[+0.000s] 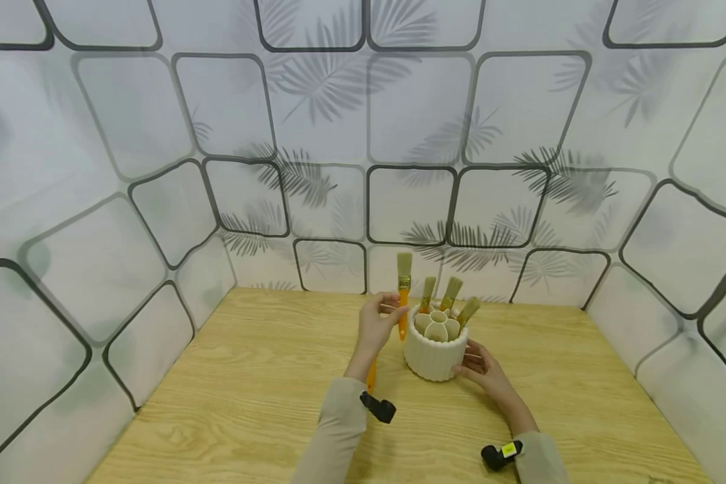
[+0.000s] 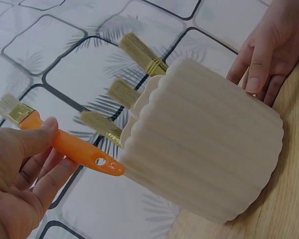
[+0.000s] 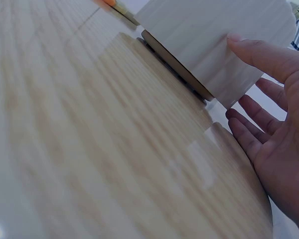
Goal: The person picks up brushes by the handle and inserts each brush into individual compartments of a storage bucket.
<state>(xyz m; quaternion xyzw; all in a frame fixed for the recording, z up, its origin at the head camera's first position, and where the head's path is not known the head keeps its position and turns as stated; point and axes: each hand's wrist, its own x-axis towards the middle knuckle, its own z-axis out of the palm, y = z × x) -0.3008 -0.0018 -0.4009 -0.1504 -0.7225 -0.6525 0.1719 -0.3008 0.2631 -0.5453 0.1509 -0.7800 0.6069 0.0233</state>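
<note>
My left hand (image 1: pixel 376 328) pinches a paintbrush (image 1: pixel 403 296) by its orange handle, bristles up, just left of the white ribbed brush holder (image 1: pixel 433 359). In the left wrist view, the thumb and fingers grip the handle near the metal band, and the hanging hole at its end shows beside the holder's wall. Three more paintbrushes (image 1: pixel 451 294) stand in the holder, bristles up, around a flower-shaped insert (image 1: pixel 438 327). My right hand (image 1: pixel 487 373) holds the holder at its right side. Its thumb rests on the wall in the right wrist view, the other fingers curving round behind.
Another orange handle (image 1: pixel 372 378) lies on the wooden table (image 1: pixel 248 376), partly hidden under my left wrist. Patterned cloth walls (image 1: pixel 327 202) enclose the table at the back and both sides. A black wrist camera (image 1: pixel 378 407) sits on my left sleeve.
</note>
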